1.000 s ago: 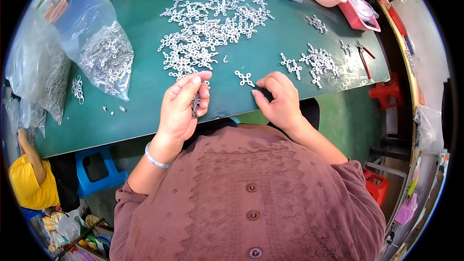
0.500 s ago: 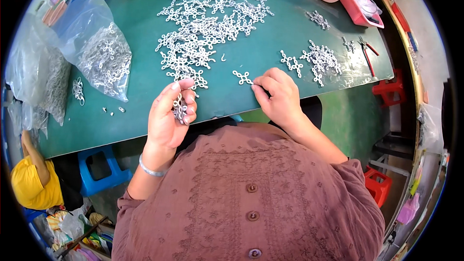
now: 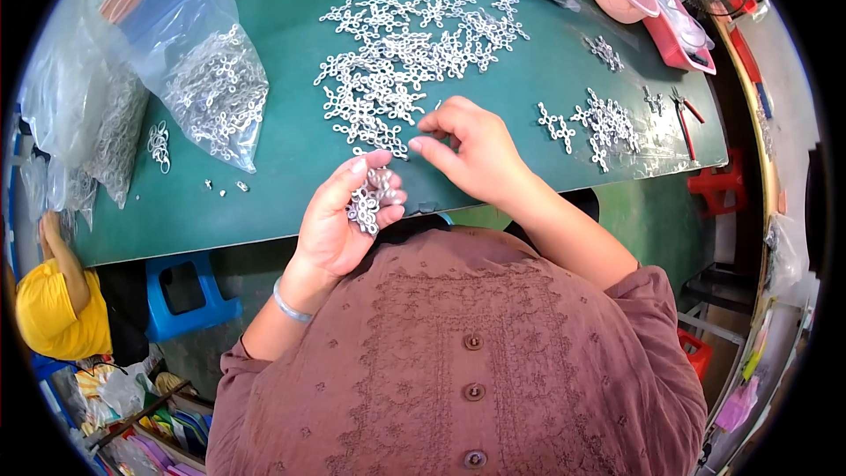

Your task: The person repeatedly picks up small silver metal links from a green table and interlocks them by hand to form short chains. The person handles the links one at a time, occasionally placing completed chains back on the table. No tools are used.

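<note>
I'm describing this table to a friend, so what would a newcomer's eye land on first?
Probably the big spread of silvery cross-shaped pieces across the middle of the green tabletop. Just below it, the left hand cups similar pieces, with the right hand beside it. At the far left, another person's yellow top stands out.

Green worktop (image 3: 291, 53) with a broad heap of silvery cross-shaped links (image 3: 388, 62); at right, a smaller cluster (image 3: 608, 126) and red-handled pliers (image 3: 686, 132); at left, a clear bag (image 3: 220, 88) of links.
</note>
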A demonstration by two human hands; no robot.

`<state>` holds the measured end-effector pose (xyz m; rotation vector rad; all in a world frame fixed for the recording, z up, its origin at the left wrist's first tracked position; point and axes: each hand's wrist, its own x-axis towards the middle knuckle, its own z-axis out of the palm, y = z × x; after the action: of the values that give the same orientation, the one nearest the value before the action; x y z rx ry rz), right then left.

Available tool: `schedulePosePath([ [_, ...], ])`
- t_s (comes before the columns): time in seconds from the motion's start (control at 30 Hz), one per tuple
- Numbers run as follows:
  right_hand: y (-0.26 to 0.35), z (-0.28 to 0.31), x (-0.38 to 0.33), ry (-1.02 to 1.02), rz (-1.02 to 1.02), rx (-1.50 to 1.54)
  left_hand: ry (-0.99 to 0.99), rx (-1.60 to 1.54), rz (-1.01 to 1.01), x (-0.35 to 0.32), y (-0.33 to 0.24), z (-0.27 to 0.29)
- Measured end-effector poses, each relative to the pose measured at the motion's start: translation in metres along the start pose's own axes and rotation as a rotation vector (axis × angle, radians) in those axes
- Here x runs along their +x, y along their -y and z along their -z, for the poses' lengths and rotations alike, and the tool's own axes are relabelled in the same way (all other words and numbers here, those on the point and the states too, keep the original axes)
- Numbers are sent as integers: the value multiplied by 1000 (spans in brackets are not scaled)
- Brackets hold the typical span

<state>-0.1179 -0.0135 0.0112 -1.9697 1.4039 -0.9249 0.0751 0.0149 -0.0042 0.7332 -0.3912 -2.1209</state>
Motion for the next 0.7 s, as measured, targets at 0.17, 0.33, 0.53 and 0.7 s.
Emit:
schedulePosePath([
  [0.17, -14, -21, 11, -119, 111, -354, 35, 14, -30, -2, -2, 4],
  [0.33, -16, -17, 3, -199, 104, -312, -102, 81, -74, -3, -3, -6],
  [0.53, -7, 0, -16, -260, 152, -128, -66, 112, -52, 2, -3, -11],
  [0.7, 7, 10, -28, -266, 283, -77, -56, 151, -39, 7, -3, -22],
])
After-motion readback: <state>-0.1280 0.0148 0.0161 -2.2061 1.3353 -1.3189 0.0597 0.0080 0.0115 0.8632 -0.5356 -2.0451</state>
